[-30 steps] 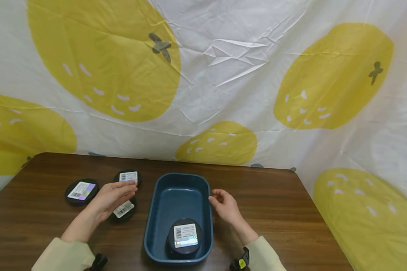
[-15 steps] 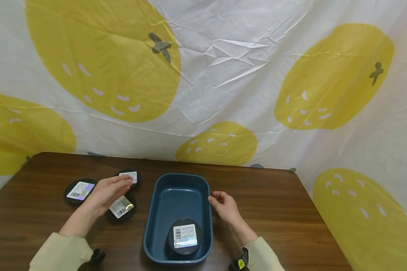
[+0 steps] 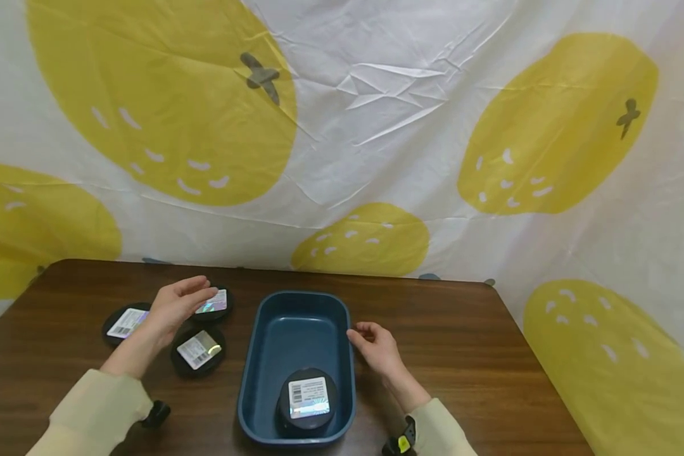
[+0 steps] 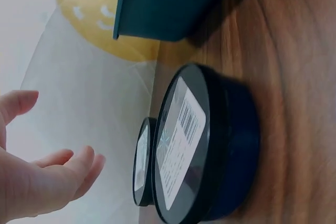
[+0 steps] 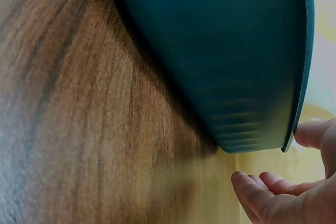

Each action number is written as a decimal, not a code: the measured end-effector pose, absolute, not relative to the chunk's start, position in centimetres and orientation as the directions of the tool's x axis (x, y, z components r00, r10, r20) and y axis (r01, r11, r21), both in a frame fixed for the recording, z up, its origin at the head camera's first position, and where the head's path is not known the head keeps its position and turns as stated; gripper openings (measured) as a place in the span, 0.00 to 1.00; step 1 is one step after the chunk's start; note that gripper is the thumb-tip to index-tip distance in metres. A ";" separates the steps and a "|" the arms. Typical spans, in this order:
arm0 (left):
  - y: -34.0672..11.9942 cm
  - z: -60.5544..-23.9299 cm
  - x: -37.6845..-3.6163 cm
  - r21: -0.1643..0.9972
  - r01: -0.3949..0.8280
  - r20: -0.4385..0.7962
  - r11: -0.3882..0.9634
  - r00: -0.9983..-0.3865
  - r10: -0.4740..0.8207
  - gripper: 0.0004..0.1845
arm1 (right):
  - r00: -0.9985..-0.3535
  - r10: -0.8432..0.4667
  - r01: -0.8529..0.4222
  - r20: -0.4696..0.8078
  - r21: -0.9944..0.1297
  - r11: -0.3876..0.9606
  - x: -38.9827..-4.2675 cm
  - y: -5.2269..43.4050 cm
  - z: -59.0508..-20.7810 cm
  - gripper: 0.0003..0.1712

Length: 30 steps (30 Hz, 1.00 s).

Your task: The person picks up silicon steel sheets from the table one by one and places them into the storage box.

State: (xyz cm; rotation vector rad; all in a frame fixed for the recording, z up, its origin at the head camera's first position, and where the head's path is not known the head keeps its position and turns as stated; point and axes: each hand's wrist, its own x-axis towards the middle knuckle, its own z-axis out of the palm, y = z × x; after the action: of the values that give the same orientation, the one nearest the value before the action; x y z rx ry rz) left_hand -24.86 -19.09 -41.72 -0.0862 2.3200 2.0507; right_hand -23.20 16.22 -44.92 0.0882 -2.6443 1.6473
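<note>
A round dark tub with a black lid and barcode label (image 3: 308, 399) sits in the near end of a blue rectangular bin (image 3: 296, 342). Left of the bin stand three similar tubs: a near one (image 3: 198, 351), a far one (image 3: 219, 304) and a leftmost one (image 3: 116, 323) partly covered by my forearm. My left hand (image 3: 173, 310) hovers among these three, fingers extended and holding nothing; in the left wrist view it is apart from the near tub (image 4: 184, 140). My right hand (image 3: 382, 354) is at the bin's right side, thumb tip at the rim, fingers loosely bent outside.
The brown wooden table (image 3: 450, 361) extends to the right of the bin. Behind it hangs a white curtain (image 3: 376, 145) printed with large yellow fruit. A dark band sits at each cuff.
My left hand has moved left and upward, uncovering the near tub, which has shifted slightly left. My right hand stays at the bin's rim. The head view has shifted a little.
</note>
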 end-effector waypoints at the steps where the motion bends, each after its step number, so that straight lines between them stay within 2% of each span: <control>1: -19.0 -41.6 -25.0 0.980 -0.070 -0.067 0.186 -0.998 -0.022 0.37 | -0.998 -0.031 -0.058 0.050 -0.898 0.436 -23.2 16.2 -44.9 0.23; 7: -18.8 -41.6 -25.8 0.888 -0.027 -0.015 0.460 -0.999 -0.030 0.44 | -0.999 -0.006 -0.035 0.036 -0.907 0.420 -23.4 16.4 -45.0 0.24; 12: -18.4 -42.4 -26.5 0.772 0.021 0.068 0.635 -0.996 -0.051 0.46 | -1.000 0.014 -0.014 0.022 -0.910 0.415 -23.4 16.5 -45.2 0.24; 20: -17.7 -43.7 -27.4 0.626 0.147 0.245 0.766 -0.970 -0.014 0.43 | -1.000 0.020 0.008 0.000 -0.912 0.410 -23.4 16.7 -45.3 0.26; 30: -17.5 -44.5 -28.0 0.550 0.092 0.180 0.830 -0.984 -0.010 0.45 | -0.999 0.035 0.027 -0.014 -0.913 0.408 -23.4 16.6 -45.1 0.27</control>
State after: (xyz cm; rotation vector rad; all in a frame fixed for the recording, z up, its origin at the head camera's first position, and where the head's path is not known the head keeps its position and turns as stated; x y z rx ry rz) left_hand -27.96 -17.45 -44.45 0.0720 3.1728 0.9677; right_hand -23.38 16.64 -45.09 -0.0578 -2.6297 1.7043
